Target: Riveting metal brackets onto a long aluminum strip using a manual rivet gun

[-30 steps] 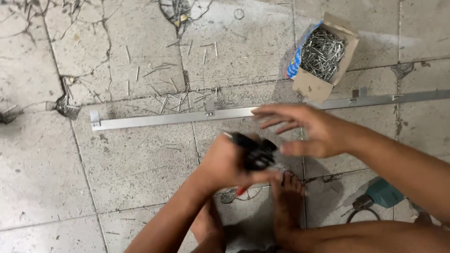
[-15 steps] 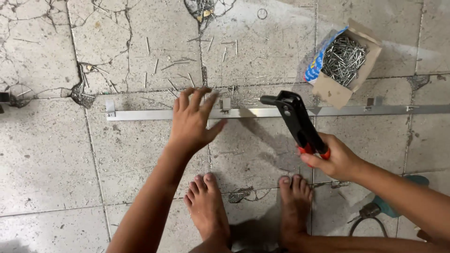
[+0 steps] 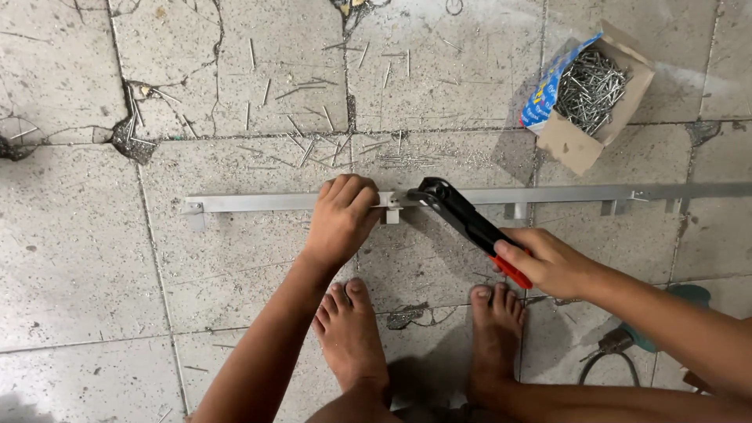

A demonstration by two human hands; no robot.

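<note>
The right forearm runs off the lower right edge, and a teal tool [image 3: 689, 296] with a dark cord [image 3: 603, 362] near the right foot [image 3: 495, 345] is mostly hidden behind that arm, so its kind cannot be told. The metal strip [image 3: 258, 202] is cut off at the right edge, and part of it lies under the left hand [image 3: 342, 215]. Whether the tool's nose actually touches the small bracket [image 3: 392, 205] on the strip is hard to make out.

The left hand is clenched over the strip, fingers curled down on its top edge, just left of the bracket. The right hand [image 3: 548, 262] is closed around the red-tipped handles of a black hand riveter [image 3: 462, 219], whose head points up-left at the strip beside the left hand.

The strip is a long, thin, pale grey bar lying across the cracked tile floor [image 3: 78, 274], with small tabs hanging from it. An open cardboard box of nails [image 3: 591, 94] sits beyond it, and loose nails [image 3: 313, 141] are scattered on the tiles. The left foot [image 3: 350, 337] stands below the left hand.
</note>
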